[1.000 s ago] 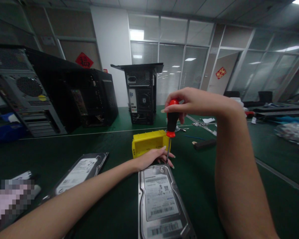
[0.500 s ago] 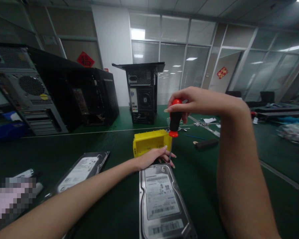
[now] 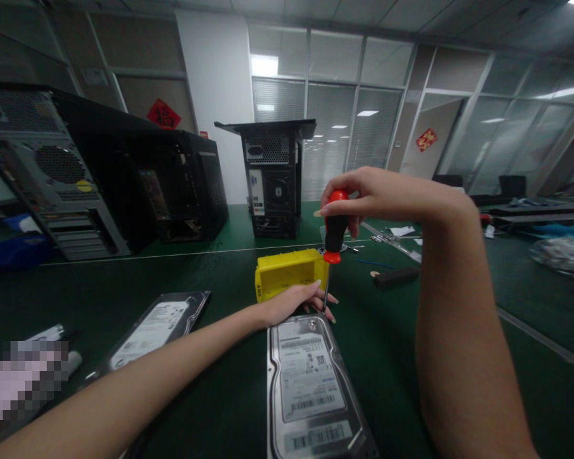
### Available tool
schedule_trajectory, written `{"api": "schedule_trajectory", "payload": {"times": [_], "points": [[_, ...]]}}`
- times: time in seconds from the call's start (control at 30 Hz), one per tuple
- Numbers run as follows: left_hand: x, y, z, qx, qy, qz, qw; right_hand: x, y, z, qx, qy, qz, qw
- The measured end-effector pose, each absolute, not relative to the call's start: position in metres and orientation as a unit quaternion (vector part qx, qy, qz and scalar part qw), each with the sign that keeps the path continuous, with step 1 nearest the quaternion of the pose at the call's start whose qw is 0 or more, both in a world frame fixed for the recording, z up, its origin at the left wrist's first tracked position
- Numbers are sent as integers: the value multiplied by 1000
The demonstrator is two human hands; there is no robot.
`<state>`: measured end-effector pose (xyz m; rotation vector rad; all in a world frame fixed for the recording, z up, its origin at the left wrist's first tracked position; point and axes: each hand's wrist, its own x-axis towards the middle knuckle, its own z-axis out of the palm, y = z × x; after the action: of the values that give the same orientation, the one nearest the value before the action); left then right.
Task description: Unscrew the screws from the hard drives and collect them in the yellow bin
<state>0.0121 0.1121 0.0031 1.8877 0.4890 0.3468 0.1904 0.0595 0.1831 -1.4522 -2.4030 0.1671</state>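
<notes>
A silver hard drive [image 3: 310,382] with a white label lies on the green table, its far end under my left hand [image 3: 299,301]. That hand rests at the drive's far edge with its fingers apart. My right hand [image 3: 347,201] is wrapped round the red and black handle of a screwdriver [image 3: 335,236]. The screwdriver stands nearly upright, its tip at the drive's far right corner beside my left fingers. Just behind my left hand is a yellow bin [image 3: 287,271] with its open side facing me.
A second hard drive [image 3: 155,328] lies to the left. Black computer cases [image 3: 272,182] stand at the back and left. A dark bar [image 3: 397,276], paper scraps and metal parts lie to the right, with a clear plastic bag [image 3: 567,258] farther over.
</notes>
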Motion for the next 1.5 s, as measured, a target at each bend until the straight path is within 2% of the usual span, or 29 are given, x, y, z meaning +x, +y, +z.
{"api": "schedule_trajectory", "payload": {"times": [0.47,1.0,1.23,1.5], "points": [[11,116,-1,797,200,146,550,194,57,186,-483,-860,88,140],[10,116,-2,807,187,151,540,180,58,183,-462,-874,29,149],[10,113,0,773,176,161,588,180,62,181,-466,-870,26,161],[13,107,3,850,231,196,431,178,65,180,-461,-872,22,164]]}}
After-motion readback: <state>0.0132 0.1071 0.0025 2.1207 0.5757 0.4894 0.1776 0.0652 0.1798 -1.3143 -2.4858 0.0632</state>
